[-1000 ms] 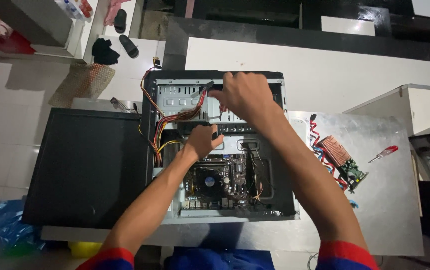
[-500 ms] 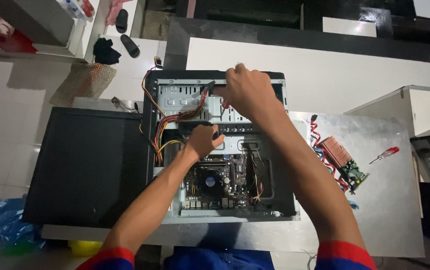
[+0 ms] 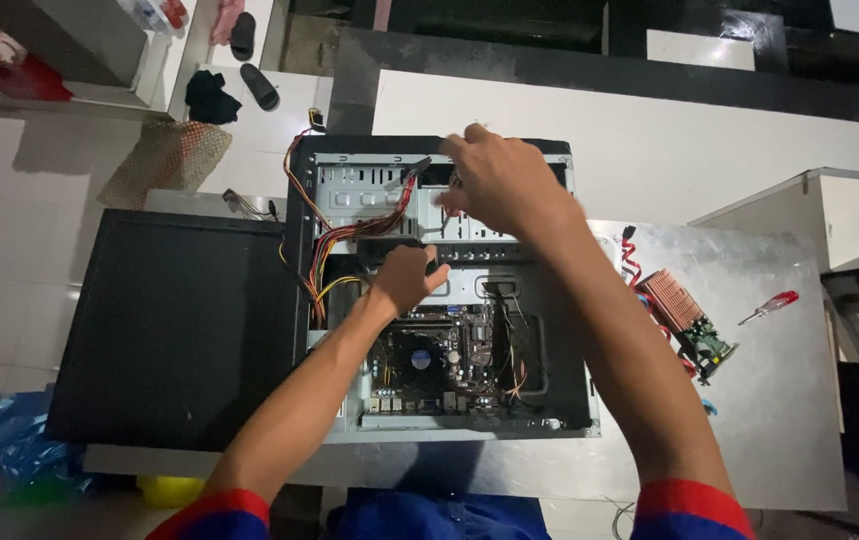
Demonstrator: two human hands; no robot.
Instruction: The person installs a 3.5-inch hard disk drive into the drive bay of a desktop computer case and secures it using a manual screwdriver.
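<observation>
1. the open computer case point(image 3: 440, 290) lies on its side on the metal table point(image 3: 800, 420), motherboard point(image 3: 440, 360) showing.
2. the right hand point(image 3: 500, 180) has lifted slightly at the case's far end over the drive bays since a moment ago; its fingers are curled, and whether they grip anything i cannot tell.
3. the left hand point(image 3: 405, 280) has stayed fisted on something dark at the case's middle, beside the cable bundle point(image 3: 350, 240).
4. a graphics card point(image 3: 690, 315) and a red screwdriver point(image 3: 770, 305) lie right of the case, untouched.
</observation>
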